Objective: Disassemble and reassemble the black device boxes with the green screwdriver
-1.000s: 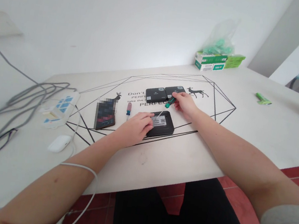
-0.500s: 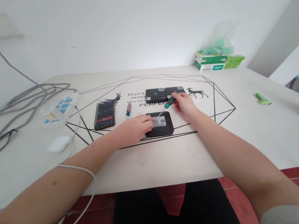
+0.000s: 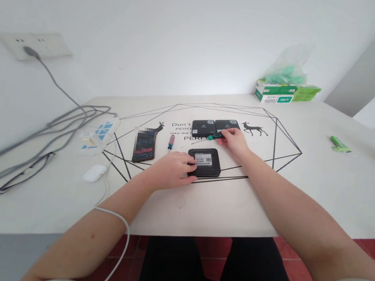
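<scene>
My right hand (image 3: 233, 141) grips a screwdriver with a green and black handle (image 3: 215, 136), its thin shaft pointing left above the table. Below it lies a flat black electronic box (image 3: 211, 169) with a white printed label on top. My left hand (image 3: 175, 170) rests at the left edge of this box, fingers spread over the edge and thumb apart near its lower corner. Behind, two similar black boxes (image 3: 203, 127) lie side by side, the right one partly covered by my right hand. A second screwdriver with a red and blue handle (image 3: 171, 142) lies left of the labelled box.
A phone (image 3: 145, 146) lies to the left. Further left are a power strip (image 3: 99, 136), a white earphone case (image 3: 94, 173), glasses (image 3: 25, 173) and grey cable loops (image 3: 66, 130). Green and white boxes (image 3: 275, 88) stand by the wall; a green wrapper (image 3: 340, 144) lies right.
The screwdriver has swung away from the labelled box, its shaft now pointing left instead of down onto the label. My left fingers have loosened and spread. The camera view has shifted.
</scene>
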The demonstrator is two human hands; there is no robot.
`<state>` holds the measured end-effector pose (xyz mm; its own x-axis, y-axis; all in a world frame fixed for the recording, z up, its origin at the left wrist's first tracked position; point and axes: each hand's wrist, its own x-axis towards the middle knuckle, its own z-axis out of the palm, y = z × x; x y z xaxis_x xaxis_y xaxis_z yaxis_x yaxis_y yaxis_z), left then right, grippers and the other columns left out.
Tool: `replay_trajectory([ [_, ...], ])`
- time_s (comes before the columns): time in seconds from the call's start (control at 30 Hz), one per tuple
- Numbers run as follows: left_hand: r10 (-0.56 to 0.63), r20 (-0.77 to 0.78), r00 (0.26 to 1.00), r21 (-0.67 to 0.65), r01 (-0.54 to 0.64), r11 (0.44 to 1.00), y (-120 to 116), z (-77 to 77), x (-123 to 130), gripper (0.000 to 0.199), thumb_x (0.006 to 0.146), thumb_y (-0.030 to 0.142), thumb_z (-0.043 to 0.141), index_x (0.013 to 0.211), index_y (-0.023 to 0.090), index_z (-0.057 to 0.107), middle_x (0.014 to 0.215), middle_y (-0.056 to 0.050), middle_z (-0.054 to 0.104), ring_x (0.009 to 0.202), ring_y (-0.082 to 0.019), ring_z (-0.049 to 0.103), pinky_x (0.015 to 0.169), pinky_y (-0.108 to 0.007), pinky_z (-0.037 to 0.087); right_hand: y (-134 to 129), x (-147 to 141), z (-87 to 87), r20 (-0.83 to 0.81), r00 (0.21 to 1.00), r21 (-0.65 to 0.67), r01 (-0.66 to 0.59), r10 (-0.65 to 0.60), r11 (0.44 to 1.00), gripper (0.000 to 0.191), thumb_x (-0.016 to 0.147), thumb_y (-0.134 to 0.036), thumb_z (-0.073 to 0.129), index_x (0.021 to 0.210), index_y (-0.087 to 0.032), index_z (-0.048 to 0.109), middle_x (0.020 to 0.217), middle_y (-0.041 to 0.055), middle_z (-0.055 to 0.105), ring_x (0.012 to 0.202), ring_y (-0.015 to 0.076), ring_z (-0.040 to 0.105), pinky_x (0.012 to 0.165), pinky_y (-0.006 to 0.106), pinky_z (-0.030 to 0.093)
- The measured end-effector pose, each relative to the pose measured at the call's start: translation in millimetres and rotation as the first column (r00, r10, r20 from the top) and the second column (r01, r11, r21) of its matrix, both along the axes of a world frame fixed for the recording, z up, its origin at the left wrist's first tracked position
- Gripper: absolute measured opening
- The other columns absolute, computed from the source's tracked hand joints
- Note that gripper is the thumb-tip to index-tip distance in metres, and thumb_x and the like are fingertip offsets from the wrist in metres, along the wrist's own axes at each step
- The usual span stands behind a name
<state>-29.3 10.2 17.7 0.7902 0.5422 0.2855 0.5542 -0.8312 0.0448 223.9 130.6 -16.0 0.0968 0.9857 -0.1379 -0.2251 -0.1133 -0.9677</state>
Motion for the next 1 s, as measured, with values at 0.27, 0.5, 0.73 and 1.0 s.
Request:
replay_trajectory([
  [0.27, 0.117, 0.072, 0.991, 0.003, -0.118, 0.993, -8.2, -16.3, -4.0, 0.025, 0.097, 0.036, 0.074, 0.116, 0.02, 0.079, 0.126, -0.012, 0.076, 0.113, -0.03, 0.073, 0.1, -0.047, 0.06, 3.9, -10.4, -17.2, 0.044, 0.992, 0.067, -0.121, 0.118, 0.99, 0.015, 0.091, -0.011, 0.074, 0.094, -0.02, 0.062, 0.077, 0.0002, 0.074, 0.069, 0.0142, 0.077, 0.074, 0.027, 0.069],
  [0.5, 0.225, 0.23, 0.947, -0.131, -0.199, 0.971, 0.5, -29.0, 2.8, 0.03, 0.089, 0.035, 0.082, 0.114, 0.021, 0.072, 0.127, -0.011, 0.074, 0.118, -0.03, 0.069, 0.105, -0.048, 0.058, 4.7, -8.6, -23.4, 0.132, 0.967, 0.12, -0.232, 0.216, 0.965, 0.024, 0.085, -0.007, 0.075, 0.096, -0.022, 0.061, 0.075, -0.0029, 0.072, 0.07, 0.015, 0.078, 0.078, 0.03, 0.068],
  [0.73, 0.248, 0.264, 0.932, -0.06, -0.24, 0.969, -1.8, -31.6, 4.7, 0.028, 0.088, 0.04, 0.08, 0.108, 0.022, 0.07, 0.126, -0.012, 0.069, 0.12, -0.03, 0.066, 0.107, -0.048, 0.054, 5.9, -5.7, -30.2, 0.245, 0.939, 0.164, -0.287, 0.243, 0.944, 0.027, 0.082, -0.014, 0.078, 0.099, -0.024, 0.059, 0.075, -0.004, 0.07, 0.073, 0.0177, 0.078, 0.08, 0.034, 0.064],
  [1.0, 0.232, 0.277, 0.932, 0.009, -0.244, 0.97, -1.7, -37.3, 9.6, 0.026, 0.087, 0.039, 0.078, 0.104, 0.022, 0.068, 0.127, -0.013, 0.062, 0.118, -0.031, 0.063, 0.107, -0.048, 0.052, 12.7, -3.0, -38.1, 0.404, 0.891, 0.218, -0.316, 0.209, 0.923, 0.029, 0.08, -0.019, 0.074, 0.104, -0.024, 0.058, 0.08, -0.0035, 0.072, 0.084, 0.02, 0.077, 0.096, 0.042, 0.058],
])
